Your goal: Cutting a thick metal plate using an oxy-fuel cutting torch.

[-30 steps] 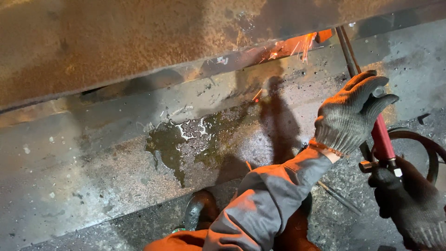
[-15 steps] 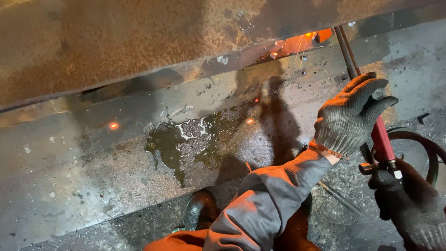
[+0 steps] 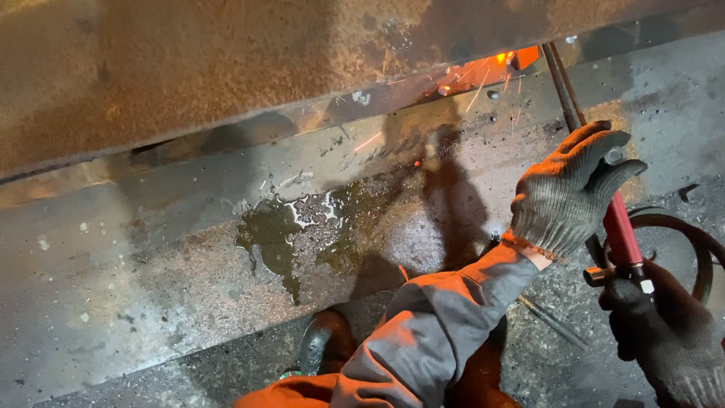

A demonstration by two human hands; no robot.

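Cutting torch (image 3: 621,227) gripped by both hands (image 3: 566,196) (image 3: 664,332); sparks (image 3: 483,75) streak more than before.

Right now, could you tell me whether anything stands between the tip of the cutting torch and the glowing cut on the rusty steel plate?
Nothing visible does. The left hand and right hand grip the cutting torch, and its thin tubes run unobstructed up to the glowing cut on the rusty steel plate; only sparks cross that stretch.
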